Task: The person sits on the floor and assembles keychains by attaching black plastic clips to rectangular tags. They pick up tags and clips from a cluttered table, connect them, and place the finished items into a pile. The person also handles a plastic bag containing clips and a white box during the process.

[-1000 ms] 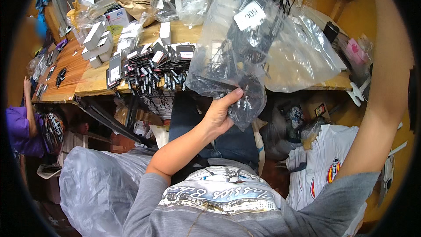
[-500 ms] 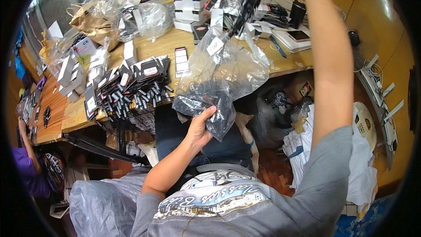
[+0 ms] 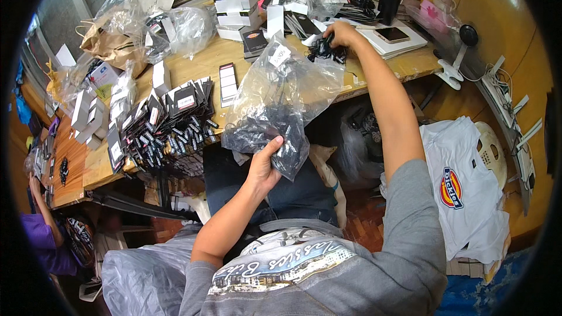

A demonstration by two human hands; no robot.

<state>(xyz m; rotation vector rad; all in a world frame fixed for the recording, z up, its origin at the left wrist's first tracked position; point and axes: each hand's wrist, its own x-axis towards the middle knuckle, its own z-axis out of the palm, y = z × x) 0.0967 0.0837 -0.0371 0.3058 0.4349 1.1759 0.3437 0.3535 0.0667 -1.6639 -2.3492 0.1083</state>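
Note:
My left hand (image 3: 265, 169) grips the lower corner of a clear plastic bag (image 3: 316, 85), its thumb pressed on the outside. Black strings with small tags (image 3: 263, 126) fill the bag's bottom, and a white label (image 3: 280, 54) is stuck near its top. The bag leans over the table's front edge above my lap. To its right, my right hand (image 3: 344, 34) is closed on a bunch of black strings (image 3: 325, 51), which rests low on the tabletop. Part of the bunch is hidden under my fingers.
Black hang tags (image 3: 187, 98) with dangling strings lie piled at the table's left front edge. White boxes (image 3: 237, 9), a dark tumbler (image 3: 389, 4) and a phone (image 3: 392, 35) stand or lie farther back. A person in a purple sleeve (image 3: 44, 243) works at far left.
My right hand has come down from high above the table, lowering the long bunch of black strings onto the tabletop beside the bag. My left hand keeps its grip on the bag.

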